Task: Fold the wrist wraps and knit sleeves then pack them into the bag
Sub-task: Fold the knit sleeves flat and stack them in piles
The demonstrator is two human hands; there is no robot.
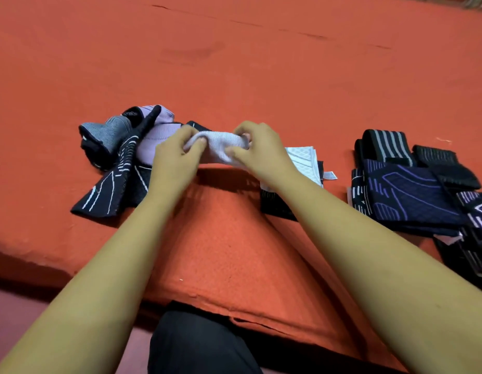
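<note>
A pale lilac sleeve of fine ribbed knit is held just above the worktop, stretched into a soft, rounded roll between the two hands. Its one end is pinched by the left hand, thumb on top and fingers curled under; its other end is gripped by the right hand, whose fingers are bent round the fabric. The knit is seen to be bunched and slightly creased where it is held. Just left of the left hand a loose pile is heaped: grey ribbed knit, lilac knit and black fabric marked with thin white lines, all crumpled and overlapping. Partly under the right wrist a folded piece is laid flat, white with a quilted diamond texture, over a black layer, with a small tag at its edge. Well to the right of the right hand a stack of flat navy pieces with purple line patterns is set, and behind it black wraps with grey stripes are rolled. The worktop is covered in orange, felt-like cloth, faintly dimpled.
</note>
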